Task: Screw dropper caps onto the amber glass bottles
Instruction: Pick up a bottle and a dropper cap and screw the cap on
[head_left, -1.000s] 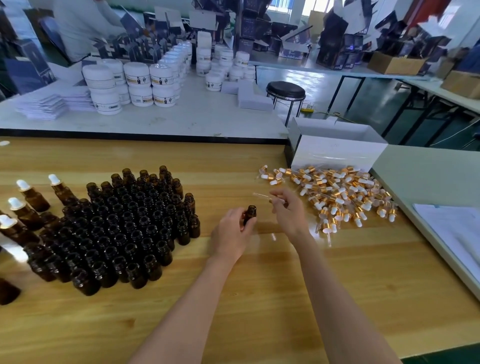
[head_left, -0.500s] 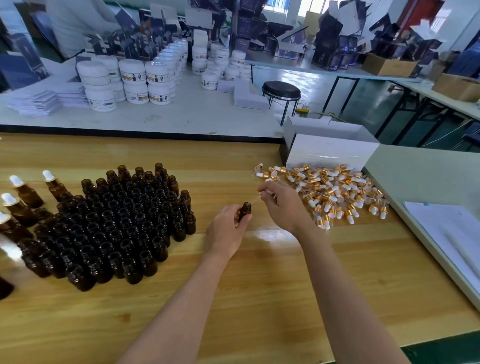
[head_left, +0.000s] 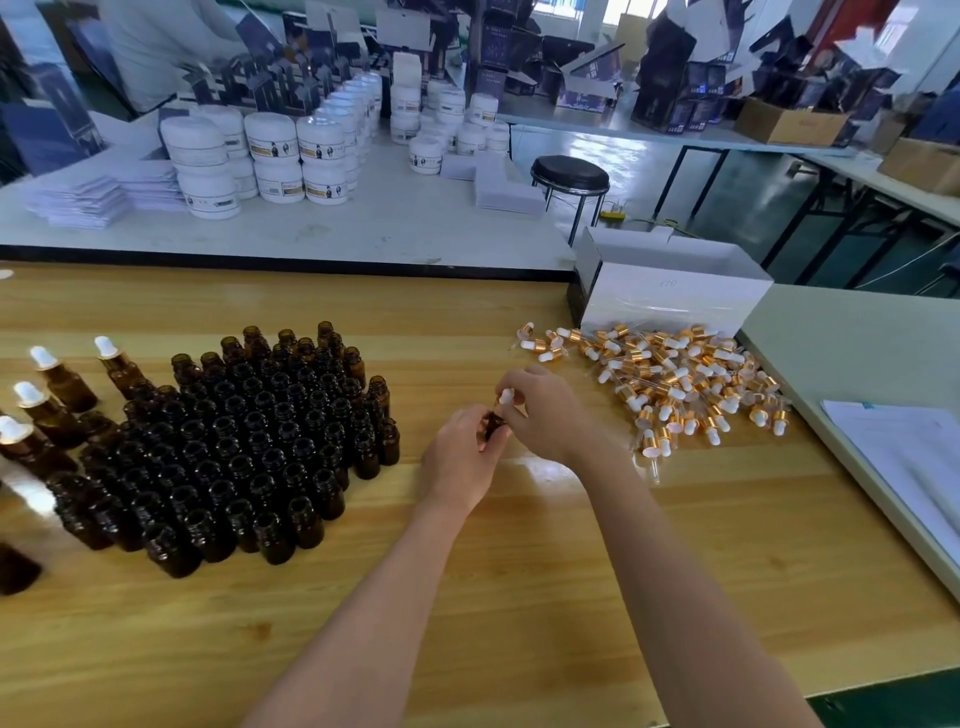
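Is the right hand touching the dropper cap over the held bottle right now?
Touching. The head view shows the right hand pinching the dropper cap by its white bulb, above the amber bottle that the left hand grips.

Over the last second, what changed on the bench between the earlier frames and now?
The right hand turned the dropper cap upright and brought it from beside the bottle onto its neck. The left hand kept gripping the bottle. The open bottles, capped bottles and loose caps stayed put.
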